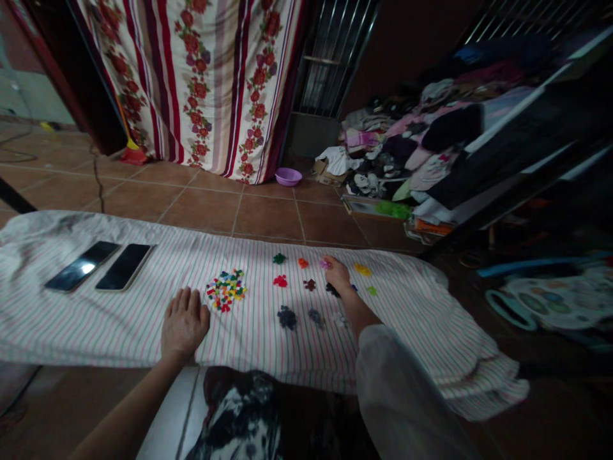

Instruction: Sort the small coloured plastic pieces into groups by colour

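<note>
My left hand lies flat on the striped cloth, beside a mixed pile of small coloured pieces. Reaching out over the sorted heaps, my right hand has its fingertips down at the pink pieces; whether a piece is pinched in them is too small to see. Around it are green pieces, orange pieces, red pieces, brown pieces, yellow pieces and lime pieces. Nearer me sit dark grey pieces, grey pieces and whitish pieces. My wrist partly covers black pieces.
Two phones rest at the left of the cloth-covered table. Beyond it, a purple basin and a red broom stand on the tiled floor near a flowered curtain. Clothes are heaped at the right.
</note>
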Motion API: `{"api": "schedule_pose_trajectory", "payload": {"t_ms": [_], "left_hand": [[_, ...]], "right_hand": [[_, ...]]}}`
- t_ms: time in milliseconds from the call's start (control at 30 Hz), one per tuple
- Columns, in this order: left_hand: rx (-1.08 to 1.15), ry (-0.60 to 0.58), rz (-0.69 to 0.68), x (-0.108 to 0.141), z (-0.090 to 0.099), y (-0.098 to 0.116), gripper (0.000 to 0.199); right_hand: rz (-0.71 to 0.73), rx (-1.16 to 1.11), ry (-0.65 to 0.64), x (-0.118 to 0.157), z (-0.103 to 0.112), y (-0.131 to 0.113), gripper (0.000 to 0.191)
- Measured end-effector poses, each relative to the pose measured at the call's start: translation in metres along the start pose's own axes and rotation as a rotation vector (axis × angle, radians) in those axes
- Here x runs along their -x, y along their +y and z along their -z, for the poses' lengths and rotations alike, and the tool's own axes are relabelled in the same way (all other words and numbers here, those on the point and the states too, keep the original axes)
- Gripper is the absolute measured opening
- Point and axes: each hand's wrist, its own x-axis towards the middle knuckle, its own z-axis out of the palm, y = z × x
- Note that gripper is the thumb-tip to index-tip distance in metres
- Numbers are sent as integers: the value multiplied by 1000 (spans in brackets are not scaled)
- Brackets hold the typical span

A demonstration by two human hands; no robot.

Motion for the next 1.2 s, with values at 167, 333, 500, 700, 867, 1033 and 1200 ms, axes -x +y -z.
{"api": "schedule_pose_trajectory", "payload": {"t_ms": [167, 333, 500, 700, 867, 1033, 1200], "left_hand": [[44, -16, 9, 0, 0, 0, 49], [43, -21, 19, 0, -2, 0, 50], [40, -5, 20, 1, -2, 0, 48], [75, -10, 32, 0, -2, 0, 48], [107, -24, 42, 0, 0, 0, 49], [120, -60, 64, -1, 4, 2, 51], [99, -65, 74, -2, 6, 4, 51]], "right_hand": [[-18, -45, -19, -3, -1, 2, 53], [-43, -114, -37, -8, -4, 9, 52], [-45, -171, -19, -9, -6, 12, 49], [-21, -197, 5, -5, -2, 7, 44], [-17, -78, 53, 0, 8, 0, 41], [48, -7, 75, 10, 12, -20, 37], [198, -149, 34, 39, 2, -65, 31]]}}
